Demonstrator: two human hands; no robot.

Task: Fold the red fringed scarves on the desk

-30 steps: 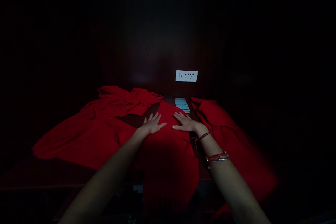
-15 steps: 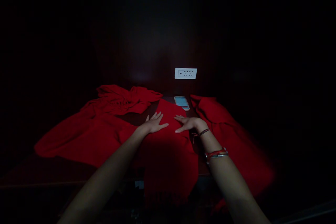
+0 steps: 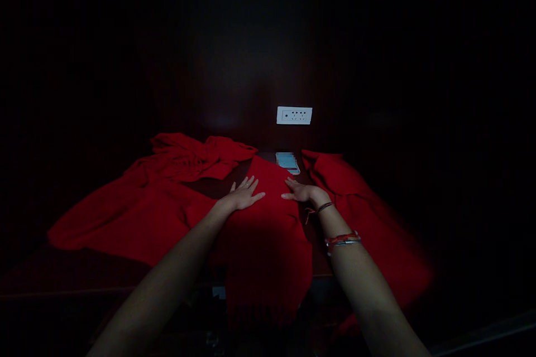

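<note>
A red fringed cloth (image 3: 268, 234) lies over the dark table, its fringed end hanging past the front edge. On its upper left part rests my left hand (image 3: 244, 194), palm down with fingers spread and a ring on one finger. My right hand (image 3: 298, 189) lies at the cloth's right edge, fingers apart, with cords and bracelets on the wrist and forearm. Neither hand grips anything. More red cloth (image 3: 129, 217) spreads out to the left, with a crumpled part (image 3: 196, 156) behind it. Another red cloth (image 3: 360, 206) lies on the right.
A phone-like object with a pale blue face (image 3: 287, 162) lies behind the middle cloth. Above it, a white socket panel (image 3: 294, 115) is on the dark wall. The table's front edge (image 3: 75, 292) runs across below; the surroundings are very dark.
My right hand has shifted slightly right, to the edge of the middle cloth. My left hand still lies flat on it. The whole view has moved a little.
</note>
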